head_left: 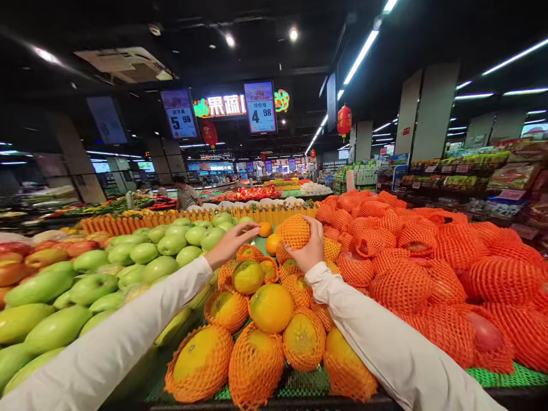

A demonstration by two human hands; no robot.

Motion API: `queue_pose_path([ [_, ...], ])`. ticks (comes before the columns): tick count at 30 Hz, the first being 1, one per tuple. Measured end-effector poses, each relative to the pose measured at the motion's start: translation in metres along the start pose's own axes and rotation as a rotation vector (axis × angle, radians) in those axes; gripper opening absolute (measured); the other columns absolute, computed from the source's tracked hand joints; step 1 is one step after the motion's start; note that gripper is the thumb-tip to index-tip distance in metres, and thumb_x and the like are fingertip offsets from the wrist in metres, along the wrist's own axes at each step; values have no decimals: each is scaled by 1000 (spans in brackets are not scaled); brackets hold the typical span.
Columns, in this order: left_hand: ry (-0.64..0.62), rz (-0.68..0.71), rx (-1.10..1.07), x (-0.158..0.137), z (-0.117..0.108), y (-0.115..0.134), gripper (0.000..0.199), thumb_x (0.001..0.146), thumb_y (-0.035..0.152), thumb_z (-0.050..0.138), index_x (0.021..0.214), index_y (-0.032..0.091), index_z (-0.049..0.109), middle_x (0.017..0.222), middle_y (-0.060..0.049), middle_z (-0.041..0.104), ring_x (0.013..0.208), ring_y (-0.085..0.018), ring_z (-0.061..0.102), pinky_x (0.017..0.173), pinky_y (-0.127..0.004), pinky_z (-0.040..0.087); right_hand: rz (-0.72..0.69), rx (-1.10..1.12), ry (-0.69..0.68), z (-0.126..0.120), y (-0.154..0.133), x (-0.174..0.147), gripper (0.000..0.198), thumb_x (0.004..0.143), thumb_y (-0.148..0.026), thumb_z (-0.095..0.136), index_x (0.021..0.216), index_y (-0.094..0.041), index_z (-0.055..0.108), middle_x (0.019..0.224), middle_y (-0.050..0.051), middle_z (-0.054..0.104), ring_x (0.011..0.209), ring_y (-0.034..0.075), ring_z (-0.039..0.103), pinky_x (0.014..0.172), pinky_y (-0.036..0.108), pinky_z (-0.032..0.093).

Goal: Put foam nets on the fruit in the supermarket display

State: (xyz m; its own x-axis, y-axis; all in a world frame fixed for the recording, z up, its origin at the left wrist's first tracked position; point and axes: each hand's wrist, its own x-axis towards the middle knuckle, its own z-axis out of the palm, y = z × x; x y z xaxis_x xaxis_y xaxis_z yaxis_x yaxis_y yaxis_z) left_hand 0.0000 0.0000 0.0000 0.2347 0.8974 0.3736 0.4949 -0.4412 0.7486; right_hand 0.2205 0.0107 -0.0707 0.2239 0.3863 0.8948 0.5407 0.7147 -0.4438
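"What do we have at far left?"
"We see red apples point(45, 257), then green apples point(172, 244)."
"And our left hand point(233, 242)?"
"Released, its fingers loosely bent in the air, just left of the far oranges point(271, 308)."
"How do those lie?"
"Piled in front of us, most in nets."
"What do we grasp?"
"A netted orange point(295, 231), over the pile's far end; our right hand point(311, 245) curls round its right side. We cannot tell whether it touches those beneath."
"Farther right?"
"We find red-netted fruit point(406, 282) heaped, with shelves point(454, 180) behind."
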Motion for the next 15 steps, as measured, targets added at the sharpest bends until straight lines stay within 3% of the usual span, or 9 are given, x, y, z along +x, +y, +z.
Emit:
queue_pose_path([
  [4, -262, 194, -8, 8, 20, 24, 95, 68, 54, 80, 148, 25, 39, 151, -16, 46, 130, -33, 55, 107, -49, 46, -283, 53, -280, -5, -13, -2, 61, 76, -28, 74, 133, -24, 53, 135, 14, 52, 129, 30, 52, 112, 50, 44],
  [7, -342, 320, 66, 16, 26, 26, 86, 65, 48, 83, 139, 21, 48, 140, -13, 57, 123, -32, 59, 106, -47, 47, -376, 39, -362, -7, -18, -4, 56, 82, -22, 67, 135, -27, 52, 143, 12, 47, 136, 28, 48, 115, 49, 42],
  [9, -232, 370, 137, 27, 26, 19, 78, 65, 49, 81, 131, 20, 52, 133, -11, 61, 120, -32, 60, 107, -48, 47, -349, -30, -347, -6, -18, -4, 67, 79, -15, 65, 142, -28, 45, 151, 13, 39, 143, 29, 39, 119, 51, 38],
  [13, 145, 385, 401, 64, 22, -14, 82, 67, 41, 79, 138, 19, 44, 139, -13, 54, 128, -33, 54, 112, -48, 42, -179, -218, -238, -5, -13, -4, 92, 75, -16, 65, 156, -19, 22, 161, 20, 21, 151, 37, 21, 121, 62, 28],
  [15, 166, 334, 652, 83, 21, -35, 85, 68, 30, 77, 143, 18, 40, 146, -17, 46, 134, -36, 48, 113, -48, 41, -122, -271, -196, -4, -11, -4, 91, 76, -18, 62, 156, -13, 19, 158, 23, 24, 149, 38, 23, 120, 63, 27],
])
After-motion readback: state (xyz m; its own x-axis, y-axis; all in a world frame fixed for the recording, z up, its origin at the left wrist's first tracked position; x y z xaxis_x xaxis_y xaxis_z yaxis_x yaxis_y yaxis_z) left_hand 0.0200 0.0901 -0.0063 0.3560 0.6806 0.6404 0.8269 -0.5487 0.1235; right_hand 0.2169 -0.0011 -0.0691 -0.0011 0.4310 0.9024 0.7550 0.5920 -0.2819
